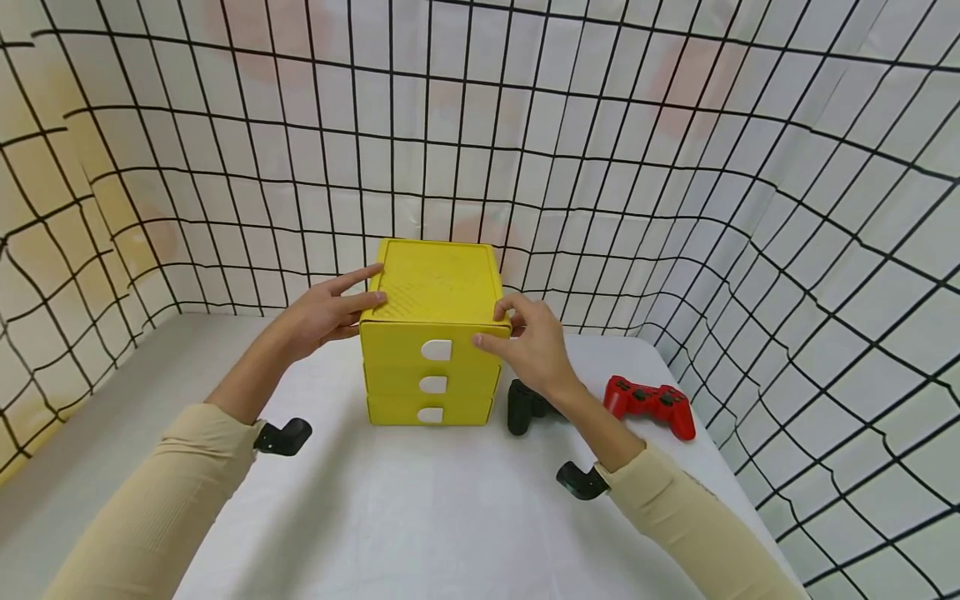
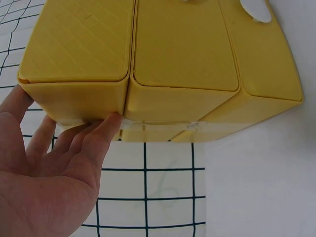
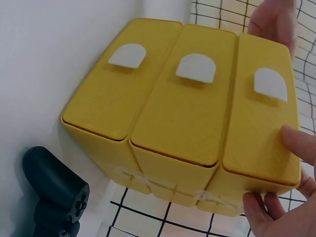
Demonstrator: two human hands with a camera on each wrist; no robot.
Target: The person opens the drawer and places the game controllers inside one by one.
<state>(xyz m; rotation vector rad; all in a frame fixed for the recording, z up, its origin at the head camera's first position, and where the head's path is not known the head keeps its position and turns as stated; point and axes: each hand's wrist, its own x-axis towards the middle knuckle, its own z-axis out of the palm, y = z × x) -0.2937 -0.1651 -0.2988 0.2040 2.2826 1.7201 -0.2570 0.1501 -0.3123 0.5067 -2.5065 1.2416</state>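
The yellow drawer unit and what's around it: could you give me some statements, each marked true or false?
1. The yellow drawer unit has three white tabs on its front. True.
2. Its top drawer is pulled wide open. False: all three drawers look closed.
3. From the person's side, the red controller lies farther right than the black controller. True.
4. The left hand is touching the red controller. False: its fingers are at the drawer unit's left side.
5. The right hand is at the drawer unit's upper right front corner. True.
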